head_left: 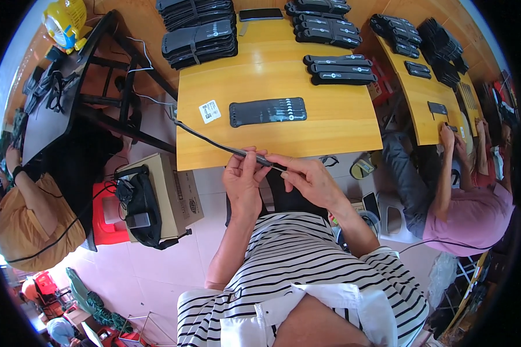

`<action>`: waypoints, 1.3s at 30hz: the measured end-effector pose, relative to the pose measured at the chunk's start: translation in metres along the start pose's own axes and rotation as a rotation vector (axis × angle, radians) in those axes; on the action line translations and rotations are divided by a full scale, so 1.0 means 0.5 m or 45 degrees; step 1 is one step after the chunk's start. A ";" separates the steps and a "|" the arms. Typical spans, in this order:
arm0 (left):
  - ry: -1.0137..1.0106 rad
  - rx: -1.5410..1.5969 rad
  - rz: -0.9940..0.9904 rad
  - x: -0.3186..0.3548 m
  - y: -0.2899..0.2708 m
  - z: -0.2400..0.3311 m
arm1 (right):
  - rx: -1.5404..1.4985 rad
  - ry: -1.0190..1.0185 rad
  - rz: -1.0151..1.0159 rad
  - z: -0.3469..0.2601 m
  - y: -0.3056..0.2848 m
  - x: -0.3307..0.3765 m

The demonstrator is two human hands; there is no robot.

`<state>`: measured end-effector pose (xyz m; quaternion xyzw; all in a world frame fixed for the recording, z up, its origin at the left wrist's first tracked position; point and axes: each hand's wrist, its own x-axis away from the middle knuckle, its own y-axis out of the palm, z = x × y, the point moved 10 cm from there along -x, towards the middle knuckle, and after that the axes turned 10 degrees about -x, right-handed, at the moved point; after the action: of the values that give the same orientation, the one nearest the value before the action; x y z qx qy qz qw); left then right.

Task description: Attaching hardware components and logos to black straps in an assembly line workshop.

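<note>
Above my lap, at the table's near edge, my left hand (pixel 244 180) pinches a long, narrow black strap (pixel 214 143). Its far end trails up to the left over the table's left edge. My right hand (pixel 308 179) is closed close to the strap's near end, fingertips around a thin, light-coloured slim piece (pixel 277 168) whose kind I cannot make out. Beyond the hands, a flat black band (pixel 267 112) with white markings lies on the table, touched by neither hand. A white printed label sheet (pixel 209 111) rests to its left.
Bundled black bands (pixel 200 43) are stacked at the table's (pixel 214 81) back left; more stacks (pixel 327 29) and loose bands (pixel 340 69) lie back right. A phone (pixel 260 14) is at the back. A cardboard box (pixel 168 191) stands left; co-workers sit on both sides.
</note>
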<state>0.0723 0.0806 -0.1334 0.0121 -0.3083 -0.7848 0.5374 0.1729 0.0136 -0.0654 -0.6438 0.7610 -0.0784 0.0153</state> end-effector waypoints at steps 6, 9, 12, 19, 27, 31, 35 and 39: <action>0.047 -0.033 0.029 0.001 -0.001 0.003 | 0.019 -0.004 0.047 0.012 -0.001 -0.001; 0.077 -0.048 0.059 0.003 0.001 0.006 | 0.025 -0.014 0.090 0.015 -0.004 0.000; 0.097 -0.051 0.072 0.005 0.001 0.007 | 0.004 -0.001 0.111 0.020 -0.003 -0.001; 0.102 -0.040 0.056 0.011 0.003 0.001 | -0.028 0.001 0.154 0.044 -0.009 0.001; -0.113 -0.275 -0.125 -0.010 0.000 -0.022 | 0.372 -0.163 0.185 0.004 0.000 0.021; -0.087 -0.237 -0.051 -0.011 -0.005 -0.025 | 0.397 -0.150 0.247 0.011 -0.005 0.024; -0.097 -0.249 -0.044 -0.009 0.005 -0.025 | 0.481 -0.171 0.311 0.021 -0.016 0.024; -0.097 -0.239 -0.029 -0.010 0.003 -0.032 | 0.484 -0.199 0.315 0.011 -0.017 0.027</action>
<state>0.0812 0.0771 -0.1473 -0.0647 -0.2536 -0.8163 0.5149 0.1794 -0.0014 -0.0685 -0.5353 0.8022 -0.1676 0.2045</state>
